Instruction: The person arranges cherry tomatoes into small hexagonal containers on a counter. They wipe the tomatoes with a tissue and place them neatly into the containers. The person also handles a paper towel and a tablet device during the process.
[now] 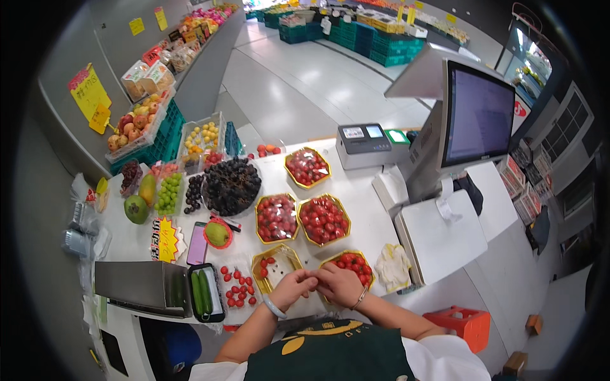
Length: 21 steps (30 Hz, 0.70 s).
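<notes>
Both hands meet at near worktop edge: left hand and right hand pinched together on something tiny, probably cherry tomato, between gold trays. Light, squishy, so gentle fingertip grip.

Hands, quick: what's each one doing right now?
Left hand: fingers curled, meeting the right over the counter; anything pinched is too small to tell.
Right hand: fingers curled beside the gold tray of cherry tomatoes; contents cannot be told.

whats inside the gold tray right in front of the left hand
The gold tray holds only a few cherry tomatoes, near its left side; most of its pale bottom is bare. The left hand covers its near right corner, so whatever lies there is hidden.
</notes>
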Tool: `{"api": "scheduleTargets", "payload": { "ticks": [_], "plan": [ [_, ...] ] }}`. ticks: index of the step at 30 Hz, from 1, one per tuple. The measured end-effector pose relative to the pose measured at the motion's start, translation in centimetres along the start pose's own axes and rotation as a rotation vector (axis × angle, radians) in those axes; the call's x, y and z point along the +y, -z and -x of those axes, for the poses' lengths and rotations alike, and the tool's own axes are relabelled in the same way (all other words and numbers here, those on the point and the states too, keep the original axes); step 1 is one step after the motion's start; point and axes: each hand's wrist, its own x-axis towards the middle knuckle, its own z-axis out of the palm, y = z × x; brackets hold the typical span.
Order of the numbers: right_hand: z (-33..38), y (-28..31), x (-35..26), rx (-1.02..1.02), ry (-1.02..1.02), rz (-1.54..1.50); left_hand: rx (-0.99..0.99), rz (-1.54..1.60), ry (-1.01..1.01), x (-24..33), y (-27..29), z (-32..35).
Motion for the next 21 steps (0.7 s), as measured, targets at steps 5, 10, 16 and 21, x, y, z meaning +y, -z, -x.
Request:
{"api": "scheduleTargets", "payload": {
  "ticks": [5, 10, 16, 21],
  "plan": [
    [3.0, 0.7, 3.7, 0.221, -0.373, -0.445, 0.204, 0.173, -0.001, -2.6, 0.1, 0.3],
    [9.1, 1.8, 10.1, 0.335, -0.697, -0.876, 0.229, 0.332, 0.132, -3.7, -0.6, 0.9],
    [11.4, -2.2, 9.4, 0.267, -0.687, -0.723, 0.253, 0.041, 0.043, -7.0, -3.7, -0.9],
    [11.3, -3.5, 7.8, 0.208, -0.511, -0.374, 0.166, -0.334, -0.133, -6.7, -5.1, -1.0]
  ]
}}
